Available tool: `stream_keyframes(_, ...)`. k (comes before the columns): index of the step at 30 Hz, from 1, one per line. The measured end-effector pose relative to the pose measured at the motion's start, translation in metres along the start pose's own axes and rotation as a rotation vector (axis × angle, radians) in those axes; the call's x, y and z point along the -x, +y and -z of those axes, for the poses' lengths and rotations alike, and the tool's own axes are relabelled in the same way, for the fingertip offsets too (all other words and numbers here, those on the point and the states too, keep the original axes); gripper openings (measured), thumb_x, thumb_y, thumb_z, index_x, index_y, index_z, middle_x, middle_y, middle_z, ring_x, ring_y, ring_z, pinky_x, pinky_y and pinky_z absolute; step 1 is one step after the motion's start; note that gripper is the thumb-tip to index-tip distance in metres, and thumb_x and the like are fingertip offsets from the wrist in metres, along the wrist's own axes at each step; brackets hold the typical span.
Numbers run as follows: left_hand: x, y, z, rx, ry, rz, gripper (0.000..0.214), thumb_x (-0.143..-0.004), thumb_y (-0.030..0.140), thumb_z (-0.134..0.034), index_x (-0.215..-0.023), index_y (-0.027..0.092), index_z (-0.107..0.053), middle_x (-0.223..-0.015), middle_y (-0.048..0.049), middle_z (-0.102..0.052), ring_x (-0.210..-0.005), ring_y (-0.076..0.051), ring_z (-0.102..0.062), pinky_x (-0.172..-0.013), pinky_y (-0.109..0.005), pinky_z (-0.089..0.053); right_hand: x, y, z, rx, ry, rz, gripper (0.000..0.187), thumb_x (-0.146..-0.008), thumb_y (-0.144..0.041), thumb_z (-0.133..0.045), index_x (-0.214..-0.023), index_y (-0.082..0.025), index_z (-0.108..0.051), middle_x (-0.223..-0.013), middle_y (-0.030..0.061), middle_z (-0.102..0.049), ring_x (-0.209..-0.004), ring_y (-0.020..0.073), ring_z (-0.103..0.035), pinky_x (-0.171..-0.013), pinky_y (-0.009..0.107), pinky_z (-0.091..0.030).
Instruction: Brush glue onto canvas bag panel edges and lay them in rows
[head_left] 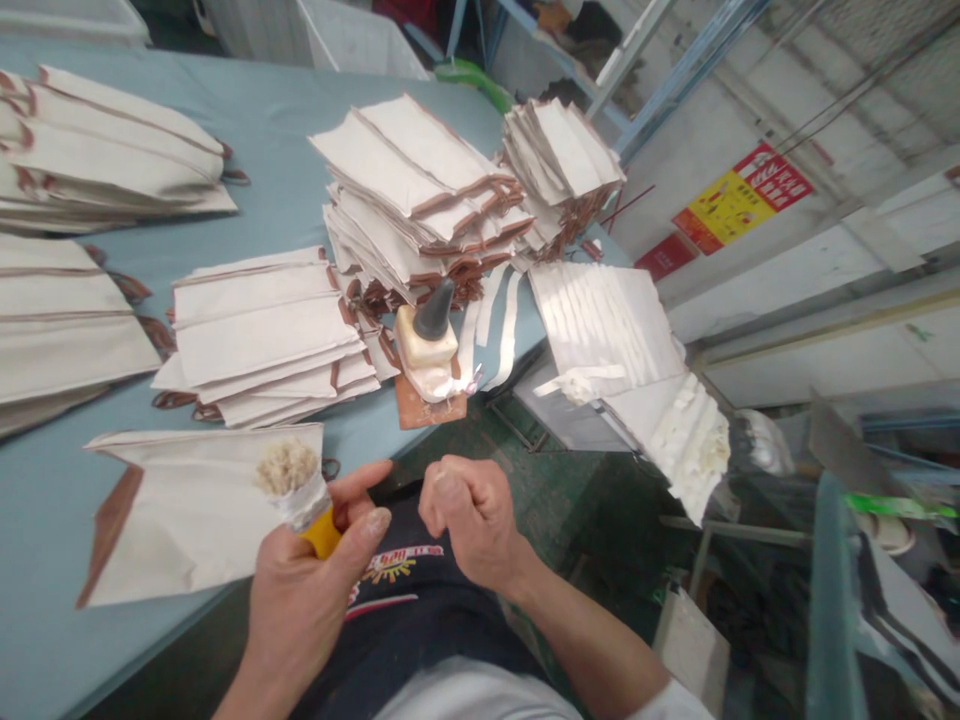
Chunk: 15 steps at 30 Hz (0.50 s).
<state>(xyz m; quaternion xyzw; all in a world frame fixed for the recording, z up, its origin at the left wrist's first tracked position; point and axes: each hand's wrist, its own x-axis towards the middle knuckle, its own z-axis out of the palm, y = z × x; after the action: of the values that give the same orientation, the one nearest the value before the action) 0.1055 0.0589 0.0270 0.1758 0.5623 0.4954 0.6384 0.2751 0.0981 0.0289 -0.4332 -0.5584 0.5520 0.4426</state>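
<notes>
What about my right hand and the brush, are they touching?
Apart. The head view shows the brush held in your left hand, with a visible gap between both of those and your right hand.

Light bright, soft on table (pixel 277 170); source not visible. White strips (pixel 600 320) almost washed out. Floor (pixel 551 500) dim. Slight haze; bristles of brush (pixel 286 468) and poster (pixel 727 210) lettering blurred. Edges stretched, wide-angle.
</notes>
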Motion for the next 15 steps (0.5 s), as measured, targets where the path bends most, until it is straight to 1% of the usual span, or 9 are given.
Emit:
stream_keyframes(2,-0.002,0.0,0.001,-0.162,0.04,-0.175,0.036,-0.077,0.034,-0.101,-0.111,0.025,-0.091,-0.064,0.005,-0.061,-0.056,-0.01,-0.05,-0.054,-0.019,-0.043,0.003,-0.005,0.005,0.053,-0.024,0.029,0.058,-0.112,-0.066,-0.059,-0.072,-0.025,-0.055,-0.066,-0.002,-0.056,-0.061,0.0141,-0.051,-0.06,0.03,-0.041)
stream_keyframes(3,-0.004,-0.001,0.002,-0.232,0.037,-0.25,0.036,-0.078,0.036,-0.099,-0.111,0.025,-0.091,-0.064,0.0049,-0.061,-0.056,-0.011,-0.052,-0.054,-0.02,-0.045,0.003,-0.006,0.007,0.069,-0.022,0.042,0.055,-0.111,-0.066,-0.061,-0.075,-0.025,-0.057,-0.07,-0.0017,-0.058,-0.064,0.0146,-0.053,-0.063,0.03,-0.044)
stream_keyframes(6,-0.007,-0.003,0.005,-0.332,-0.039,-0.306,0.038,-0.08,0.036,-0.093,-0.116,0.025,-0.091,-0.064,0.0053,-0.063,-0.055,-0.013,-0.058,-0.054,-0.022,-0.05,0.005,-0.006,0.018,0.1,0.011,0.035,0.044,-0.109,-0.059,-0.067,-0.083,-0.024,-0.06,-0.078,-0.0011,-0.062,-0.071,0.0147,-0.057,-0.068,0.029,-0.048)
stream_keyframes(10,-0.008,-0.006,0.009,-0.38,-0.003,-0.373,0.036,-0.084,0.038,-0.088,-0.117,0.025,-0.091,-0.066,0.0057,-0.066,-0.057,-0.014,-0.063,-0.057,-0.023,-0.054,0.012,-0.003,0.029,0.139,0.028,-0.041,0.034,-0.107,-0.048,-0.072,-0.086,-0.023,-0.063,-0.083,-0.0002,-0.068,-0.074,0.0145,-0.06,-0.069,0.027,-0.049)
stream_keyframes(13,-0.011,-0.01,0.012,-0.424,-0.054,-0.451,0.033,-0.087,0.036,-0.088,-0.119,0.027,-0.09,-0.067,0.0063,-0.068,-0.059,-0.013,-0.064,-0.059,-0.022,-0.055,0.017,-0.001,0.029,0.173,0.046,-0.021,0.037,-0.105,-0.049,-0.074,-0.082,-0.023,-0.062,-0.078,-0.0011,-0.066,-0.071,0.0142,-0.059,-0.067,0.027,-0.047)
stream_keyframes(15,-0.012,-0.012,0.014,-0.44,-0.092,-0.497,0.033,-0.09,0.034,-0.088,-0.121,0.027,-0.089,-0.067,0.0066,-0.068,-0.059,-0.012,-0.065,-0.06,-0.022,-0.055,0.019,0.003,0.026,0.18,0.089,-0.005,0.047,-0.109,-0.055,-0.067,-0.075,-0.024,-0.057,-0.069,-0.0029,-0.059,-0.063,0.0131,-0.054,-0.063,0.028,-0.043)
